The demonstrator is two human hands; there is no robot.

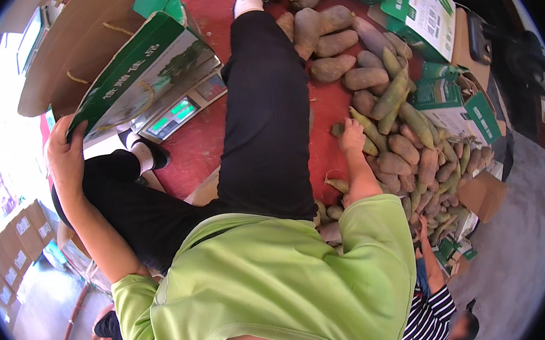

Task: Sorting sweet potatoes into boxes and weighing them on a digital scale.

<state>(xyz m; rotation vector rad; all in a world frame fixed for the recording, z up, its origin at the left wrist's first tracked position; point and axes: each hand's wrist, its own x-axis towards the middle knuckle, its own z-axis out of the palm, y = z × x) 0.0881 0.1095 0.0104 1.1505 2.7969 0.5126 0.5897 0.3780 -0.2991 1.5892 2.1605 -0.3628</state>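
2 hands work at opposite sides of the frame. At centre left, the left hand (65,152) clamps the lower corner of a green and white cardboard box (140,71), thumb over its edge; the box is flat-sided and printed, its long axis slanting from lower left up to upper right, and it rests on a grey digital scale (184,107) with lit green displays. That forearm runs bare and nearly straight down to a lime green sleeve. Right of centre, the right hand (352,137) reaches upward into a heap of sweet potatoes (410,150), fingers curled on 1 tuber; whether it is truly gripped I cannot tell. The tubers are long, tapered, dusty brown to yellowish, mostly pointing up and down the frame, piled on a red floor (193,150). Another person's hand (423,227) touches the heap at lower right
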